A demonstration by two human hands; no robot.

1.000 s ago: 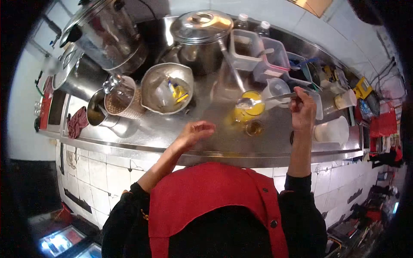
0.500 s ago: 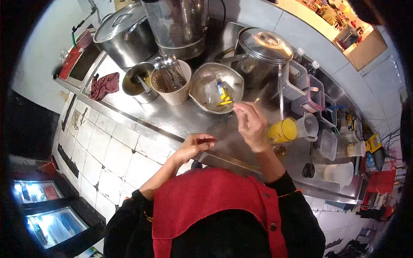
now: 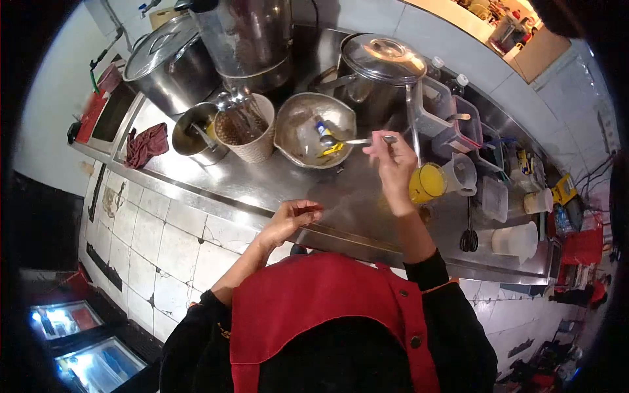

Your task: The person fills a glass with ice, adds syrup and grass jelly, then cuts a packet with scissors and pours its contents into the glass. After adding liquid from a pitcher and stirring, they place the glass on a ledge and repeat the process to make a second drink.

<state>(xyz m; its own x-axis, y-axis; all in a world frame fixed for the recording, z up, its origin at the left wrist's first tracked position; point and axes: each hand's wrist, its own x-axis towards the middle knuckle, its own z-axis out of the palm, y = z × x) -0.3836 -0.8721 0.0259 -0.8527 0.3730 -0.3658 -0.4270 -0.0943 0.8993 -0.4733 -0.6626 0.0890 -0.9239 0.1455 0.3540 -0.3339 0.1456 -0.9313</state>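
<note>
My right hand [image 3: 394,164] pinches the handle of a metal spoon [image 3: 354,141], whose bowl end reaches over the right side of a metal bowl [image 3: 291,149]. Inside that bowl lie yellow and blue wrappers [image 3: 323,129]. Just right of my right hand stands a glass of yellow liquid [image 3: 429,183]. My left hand [image 3: 293,219] hangs near the counter's front edge with its fingers curled together; whatever they hold, if anything, cannot be made out.
Left of the bowl stand a patterned cup of utensils [image 3: 257,151], a small metal pot [image 3: 185,150] and a maroon cloth [image 3: 147,147]. Lidded pots [image 3: 383,59] stand behind. A clear jug [image 3: 462,173], whisk [image 3: 468,240] and plastic tubs [image 3: 515,240] are on the right.
The spoon now shows clearly in my right hand, lying across the bowl's right side. The view has shifted, so the counter items appear farther left.
</note>
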